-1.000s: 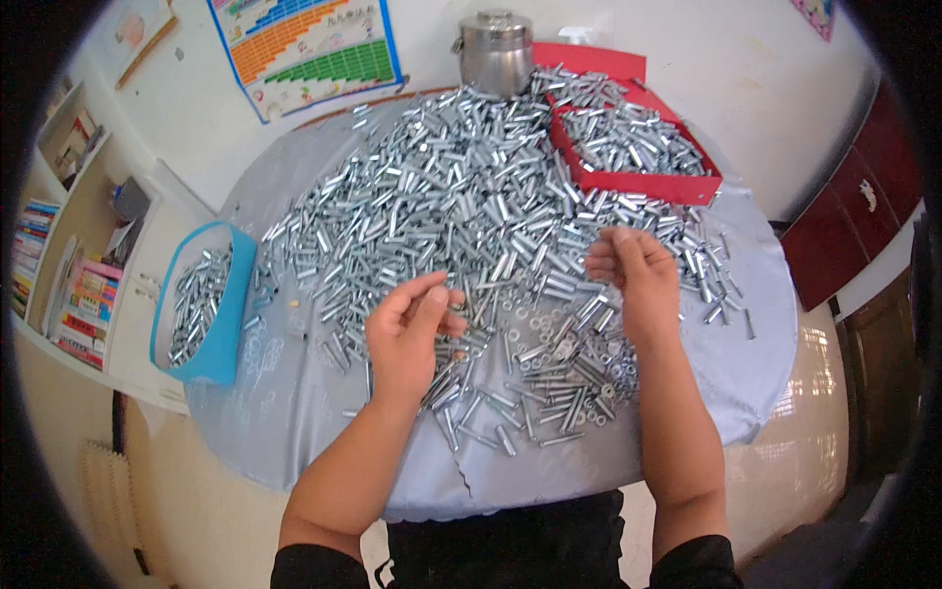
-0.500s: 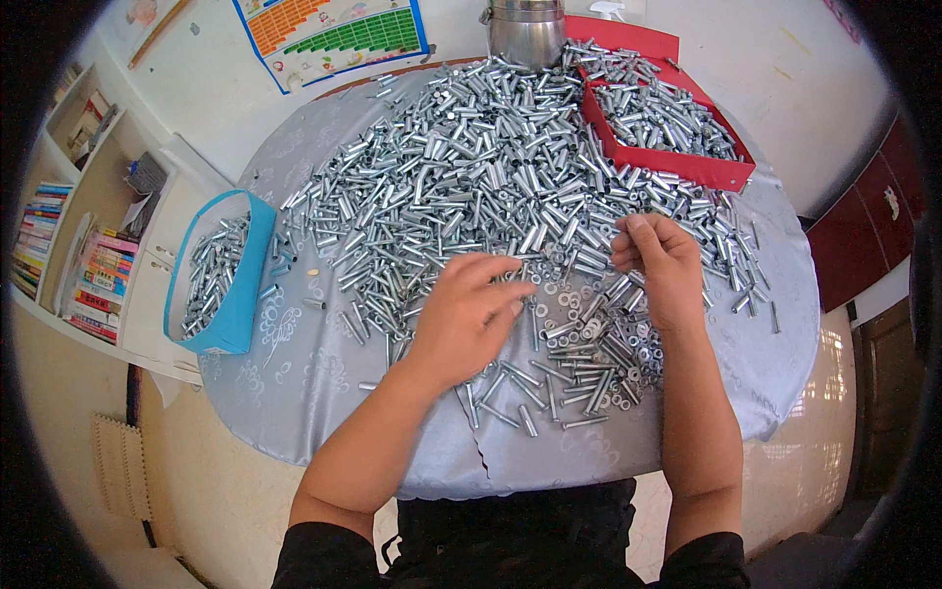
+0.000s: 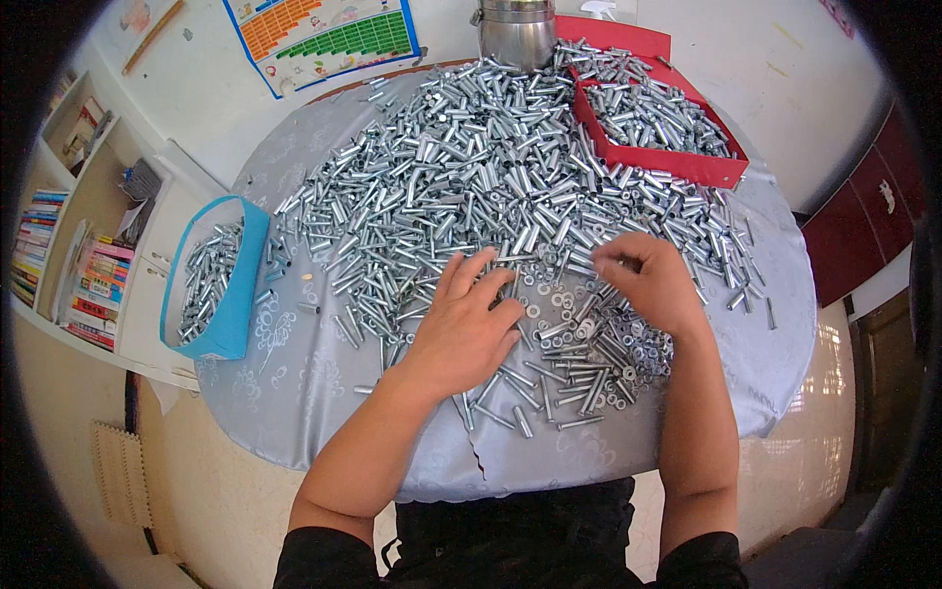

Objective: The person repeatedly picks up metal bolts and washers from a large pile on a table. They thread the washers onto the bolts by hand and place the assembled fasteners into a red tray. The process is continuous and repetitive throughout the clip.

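A large heap of shiny metal bolts and sleeves [image 3: 442,167] covers much of the table. My left hand [image 3: 466,319] lies at its near edge, fingers spread, their tips touching the loose pieces. To the right, my right hand [image 3: 648,280] hovers over the near side of the heap with its fingers curled and thumb and forefinger brought together. Whatever is between those fingertips is too small or hidden to make out. Flat washers [image 3: 564,299] are scattered between the two hands. Closer to me lie several long bolts [image 3: 592,390], beside a cluster of nuts and washers [image 3: 643,348].
A blue bin [image 3: 231,334] with metal pieces stands at the table's left. An open red box [image 3: 677,175] full of bolts sits at the far right, beside a steel canister [image 3: 517,39]. The grey tablecloth [image 3: 324,422] has a tear at the near edge.
My left hand has come down onto the pieces and its fingers have spread. My right hand has shifted left and slightly down, with the wrist bent inward.
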Motion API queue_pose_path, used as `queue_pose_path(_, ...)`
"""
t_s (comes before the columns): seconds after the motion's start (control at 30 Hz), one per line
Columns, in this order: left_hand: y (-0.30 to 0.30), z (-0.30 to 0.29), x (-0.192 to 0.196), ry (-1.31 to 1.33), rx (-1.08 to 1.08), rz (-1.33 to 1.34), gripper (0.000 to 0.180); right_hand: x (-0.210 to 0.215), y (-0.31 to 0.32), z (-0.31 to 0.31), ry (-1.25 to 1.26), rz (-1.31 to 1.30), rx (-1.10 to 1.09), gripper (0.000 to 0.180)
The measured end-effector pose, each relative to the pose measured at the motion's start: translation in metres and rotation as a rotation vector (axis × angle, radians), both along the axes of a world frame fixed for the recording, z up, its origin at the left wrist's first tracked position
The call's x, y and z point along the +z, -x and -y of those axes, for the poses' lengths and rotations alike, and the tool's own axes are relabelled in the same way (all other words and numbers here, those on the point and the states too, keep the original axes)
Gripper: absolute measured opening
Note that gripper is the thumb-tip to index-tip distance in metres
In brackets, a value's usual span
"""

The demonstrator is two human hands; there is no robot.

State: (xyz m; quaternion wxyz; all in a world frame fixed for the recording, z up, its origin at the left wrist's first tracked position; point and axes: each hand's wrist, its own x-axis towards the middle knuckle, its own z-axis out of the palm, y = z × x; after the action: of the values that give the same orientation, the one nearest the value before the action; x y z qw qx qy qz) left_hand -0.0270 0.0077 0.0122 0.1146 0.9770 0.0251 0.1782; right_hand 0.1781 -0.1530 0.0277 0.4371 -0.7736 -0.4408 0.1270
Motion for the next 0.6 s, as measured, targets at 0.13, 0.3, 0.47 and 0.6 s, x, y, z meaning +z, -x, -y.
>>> queue_pose_path(0.13, 0.0019, 0.0012, -0.0006, -0.004, 0.051, 0.034, 0.021, 0.002, -0.0045, 0.0081, 0.112, 0.213, 0.25, 0.02)
queue_pose_path(0.3, 0.0014, -0.0025, -0.0034, -0.001, 0.031, 0.056, 0.017, -0.001, -0.0037, 0.0089, 0.209, 0.26, 0.318, 0.022)
queue_pose_path(0.47, 0.0023, -0.0037, -0.0036, 0.024, 0.022, 0.04, 0.014, -0.0008, -0.0035, 0.0078, 0.214, 0.246, 0.341, 0.02)
queue_pose_path(0.6, 0.0017, -0.0069, 0.0017, 0.124, 0.022, 0.132, 0.012, -0.0017, -0.0077, 0.0082, 0.146, 0.251, 0.381, 0.018)
